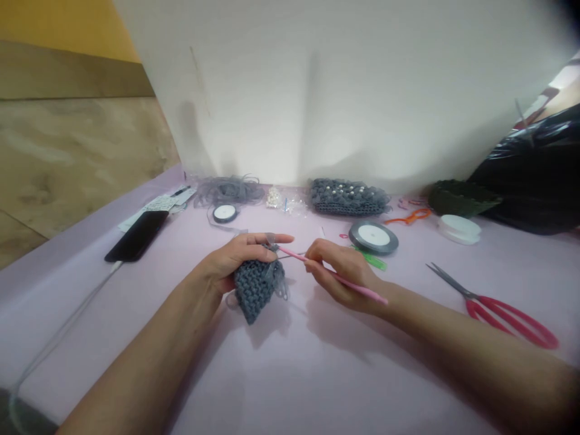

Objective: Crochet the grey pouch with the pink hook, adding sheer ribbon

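A small grey crocheted piece point(256, 287) hangs point down from my left hand point(235, 257), whose thumb and fingers pinch its top edge. Sheer grey ribbon loops show on the right side of the piece. My right hand point(339, 275) is closed around a pink crochet hook point(357, 288), held like a pen. The hook's tip points left and meets the top of the piece beside my left thumb. A thin grey strand runs between the piece and my right hand.
Scissors point(512, 314) with red handles lie right. Ribbon spools point(374, 237), point(225, 212), a beaded crocheted item point(348, 197), loose ribbon point(231, 190) and pearl beads point(273, 197) sit farther back. A phone point(138, 235) with a cable lies left. A black bag point(539, 175) stands back right.
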Motion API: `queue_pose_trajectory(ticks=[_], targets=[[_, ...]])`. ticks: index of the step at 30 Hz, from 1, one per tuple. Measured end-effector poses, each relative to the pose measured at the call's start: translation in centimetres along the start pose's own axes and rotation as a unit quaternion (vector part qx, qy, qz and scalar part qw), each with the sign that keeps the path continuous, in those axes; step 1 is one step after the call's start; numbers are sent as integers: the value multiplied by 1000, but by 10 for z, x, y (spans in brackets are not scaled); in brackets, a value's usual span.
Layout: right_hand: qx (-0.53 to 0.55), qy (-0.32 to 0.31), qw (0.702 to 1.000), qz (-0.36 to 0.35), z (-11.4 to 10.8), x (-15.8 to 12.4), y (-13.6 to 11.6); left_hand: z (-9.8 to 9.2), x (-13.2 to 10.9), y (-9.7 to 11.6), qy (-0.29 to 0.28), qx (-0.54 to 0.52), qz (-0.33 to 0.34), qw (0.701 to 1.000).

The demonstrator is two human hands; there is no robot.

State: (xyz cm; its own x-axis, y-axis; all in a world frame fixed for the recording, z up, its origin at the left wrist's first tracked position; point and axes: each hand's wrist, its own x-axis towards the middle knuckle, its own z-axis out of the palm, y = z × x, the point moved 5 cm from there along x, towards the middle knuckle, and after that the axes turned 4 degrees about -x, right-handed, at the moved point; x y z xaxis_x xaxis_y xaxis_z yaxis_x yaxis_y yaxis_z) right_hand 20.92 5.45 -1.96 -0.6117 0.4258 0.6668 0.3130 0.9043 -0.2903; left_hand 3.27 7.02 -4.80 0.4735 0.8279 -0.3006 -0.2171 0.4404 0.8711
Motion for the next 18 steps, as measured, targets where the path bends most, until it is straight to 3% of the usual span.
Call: queue_pose_trajectory(ticks=[3, 5, 8, 11, 15, 18], targets=[[-96, -5, 990, -99, 3, 0, -4, -1, -2, 1, 0, -12, -7, 1000], [-107, -6, 987, -120, 3, -1, -6, -1, -1, 1, 4, -16, -7, 1000], [-7, -23, 999, -24, -1, 2, -3, -3, 1, 1, 2, -18, 0, 1000], [91, -55, 990, 89, -4, 3, 2, -7, 2, -1, -2, -18, -3, 1000], [202, -70, 958, 189, 1, 1, 11, -8, 2, -3, 14, -4, -5, 1000], [329, -22, 915, 230, 13, -1, 17, 6, 5, -8, 3, 10, 20, 1000]])
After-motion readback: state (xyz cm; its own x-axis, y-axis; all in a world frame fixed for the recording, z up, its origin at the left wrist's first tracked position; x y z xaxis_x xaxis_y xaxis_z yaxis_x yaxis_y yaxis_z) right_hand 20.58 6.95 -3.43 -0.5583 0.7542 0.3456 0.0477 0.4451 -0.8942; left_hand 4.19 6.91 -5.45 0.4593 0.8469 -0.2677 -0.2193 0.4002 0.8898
